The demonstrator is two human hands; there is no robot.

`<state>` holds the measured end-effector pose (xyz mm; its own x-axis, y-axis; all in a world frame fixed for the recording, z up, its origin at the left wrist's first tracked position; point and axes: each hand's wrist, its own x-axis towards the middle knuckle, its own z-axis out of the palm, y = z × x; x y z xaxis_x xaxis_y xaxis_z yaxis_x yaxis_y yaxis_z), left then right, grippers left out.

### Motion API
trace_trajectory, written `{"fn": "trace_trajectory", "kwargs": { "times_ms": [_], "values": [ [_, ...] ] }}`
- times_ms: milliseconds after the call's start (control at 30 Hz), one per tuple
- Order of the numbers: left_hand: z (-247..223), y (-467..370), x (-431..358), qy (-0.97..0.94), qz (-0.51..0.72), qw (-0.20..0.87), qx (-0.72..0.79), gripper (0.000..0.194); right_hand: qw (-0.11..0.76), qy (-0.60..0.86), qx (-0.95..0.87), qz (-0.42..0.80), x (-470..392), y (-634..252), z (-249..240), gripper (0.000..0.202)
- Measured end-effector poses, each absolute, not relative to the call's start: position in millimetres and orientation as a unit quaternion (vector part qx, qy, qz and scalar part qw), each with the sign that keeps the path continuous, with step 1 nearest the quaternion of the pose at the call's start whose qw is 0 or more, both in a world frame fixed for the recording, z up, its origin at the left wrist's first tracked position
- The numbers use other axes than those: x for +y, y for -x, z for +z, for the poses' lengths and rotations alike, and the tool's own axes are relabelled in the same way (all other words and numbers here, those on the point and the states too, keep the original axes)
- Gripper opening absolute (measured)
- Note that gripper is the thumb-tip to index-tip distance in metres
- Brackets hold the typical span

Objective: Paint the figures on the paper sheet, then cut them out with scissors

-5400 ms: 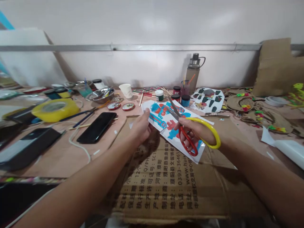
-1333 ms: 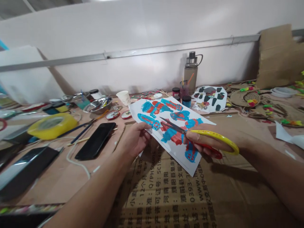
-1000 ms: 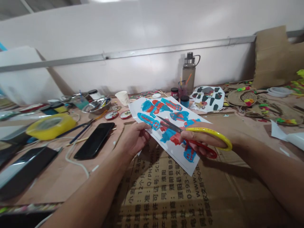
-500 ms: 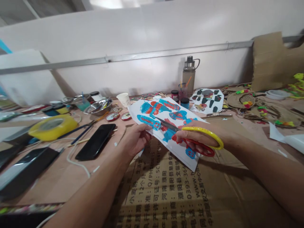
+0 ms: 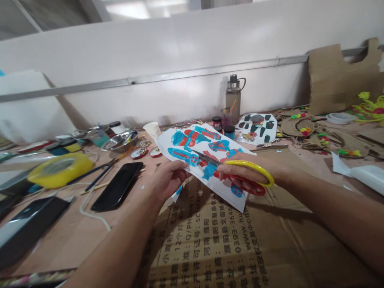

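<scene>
A sheet of white paper (image 5: 222,191) painted with blue and red shapes is held up over a flattened cardboard sheet (image 5: 216,256). My left hand (image 5: 169,178) pinches its near left edge, thumb on top, beside a long blue shape with a red middle. In my right hand (image 5: 240,174) is a pair of scissors (image 5: 264,172) with one yellow and one red handle loop. Their dark blades lie across the paper, pointing left and away, close to that blue shape. Whether the blades are parted is hard to make out. Under my left hand hangs a painted paper flap (image 5: 177,193).
Left of my hands lie a black phone (image 5: 117,187), a yellow tape roll (image 5: 61,169) and a white cable (image 5: 93,214). Behind the paper stand a paper cup (image 5: 152,130), paint jars (image 5: 229,132) and a bottle (image 5: 233,98). Coiled-rope pieces (image 5: 300,127) sit at right.
The whole view has shifted slightly, so most things sit a little further left. Both hands keep their hold on the paper and the scissors, with hardly any motion between them.
</scene>
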<state>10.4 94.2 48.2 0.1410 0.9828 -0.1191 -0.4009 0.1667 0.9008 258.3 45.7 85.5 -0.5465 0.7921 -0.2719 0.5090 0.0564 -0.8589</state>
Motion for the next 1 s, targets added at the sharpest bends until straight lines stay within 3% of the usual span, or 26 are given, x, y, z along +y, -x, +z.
{"fn": "trace_trajectory", "kwargs": {
  "times_ms": [233,633,1000],
  "values": [
    [52,-8,96,-0.348,0.54,0.649,0.408,0.027,0.113,0.454,-0.734,0.493,54,-253,94,0.07],
    [45,0,104,-0.369,0.542,0.646,0.39,0.028,0.155,0.417,-0.719,0.534,60,-255,75,0.061],
    [45,4,103,-0.414,0.522,0.656,0.356,0.031,0.149,0.471,-0.71,0.502,56,-251,83,0.049]
  ]
}}
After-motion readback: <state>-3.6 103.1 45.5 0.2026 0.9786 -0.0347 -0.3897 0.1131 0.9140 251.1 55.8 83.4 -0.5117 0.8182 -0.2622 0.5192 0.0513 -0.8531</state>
